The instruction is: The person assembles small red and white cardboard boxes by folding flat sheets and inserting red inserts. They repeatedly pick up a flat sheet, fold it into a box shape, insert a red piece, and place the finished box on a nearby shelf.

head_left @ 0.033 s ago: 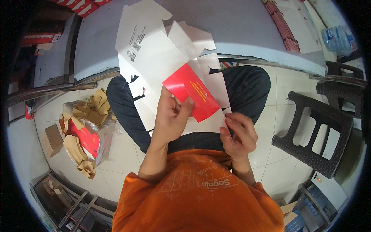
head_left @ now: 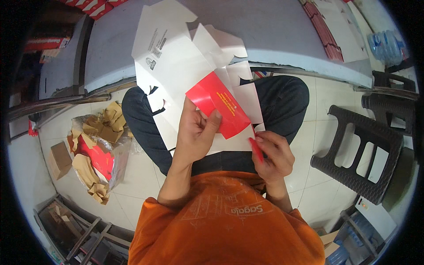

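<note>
Across my lap and the table edge lies a white, partly folded cardboard box blank (head_left: pixel 174 57) with small printing and cut tabs. Over it is a red box panel (head_left: pixel 221 106) with yellow lettering. My left hand (head_left: pixel 198 132) grips this panel's lower left side, its thumb on the red face and the other fingers mostly hidden beneath. At the panel's lower right corner, my right hand (head_left: pixel 274 154) pinches a narrow red flap (head_left: pixel 256 149), bent up and seen nearly edge-on. Whether the panel and the white blank are one piece, I cannot tell.
A grey-blue table (head_left: pixel 265 35) stands in front of my knees. A stack of folded cartons (head_left: pixel 324 33) lies at its right. On the floor are a dark plastic stool (head_left: pixel 357 150) to the right and a clear bag of brown paper and red card (head_left: pixel 99 154) to the left.
The flap under my right fingers has turned, so its red side shows where white showed before. My left hand and the red panel stay nearly in place.
</note>
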Motion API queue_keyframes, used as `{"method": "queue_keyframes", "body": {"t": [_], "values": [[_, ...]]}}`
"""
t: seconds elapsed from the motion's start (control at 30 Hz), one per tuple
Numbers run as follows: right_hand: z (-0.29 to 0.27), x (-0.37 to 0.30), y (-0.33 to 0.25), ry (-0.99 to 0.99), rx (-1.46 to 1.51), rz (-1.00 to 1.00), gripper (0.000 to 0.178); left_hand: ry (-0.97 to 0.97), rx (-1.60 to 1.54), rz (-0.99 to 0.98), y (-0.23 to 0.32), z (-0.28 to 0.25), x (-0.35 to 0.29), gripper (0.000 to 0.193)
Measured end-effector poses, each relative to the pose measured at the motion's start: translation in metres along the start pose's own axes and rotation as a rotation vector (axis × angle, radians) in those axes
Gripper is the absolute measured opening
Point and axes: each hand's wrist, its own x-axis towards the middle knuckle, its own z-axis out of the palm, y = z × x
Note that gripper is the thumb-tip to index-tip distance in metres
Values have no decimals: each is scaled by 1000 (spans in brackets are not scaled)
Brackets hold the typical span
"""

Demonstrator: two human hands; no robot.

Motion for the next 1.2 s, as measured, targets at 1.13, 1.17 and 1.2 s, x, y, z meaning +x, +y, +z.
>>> {"method": "queue_keyframes", "body": {"t": [1.13, 1.17, 1.2], "values": [[17, 46, -13, 164, 488, 232, 33, -523, 644, 307, 55, -21, -9, 30], [10, 68, -25, 222, 570, 325, 32, -494, 645, 286, 60, -27, -13, 23], [-1, 80, -22, 124, 538, 267, 34, -424, 651, 288, 58, -34, -16, 19]]}}
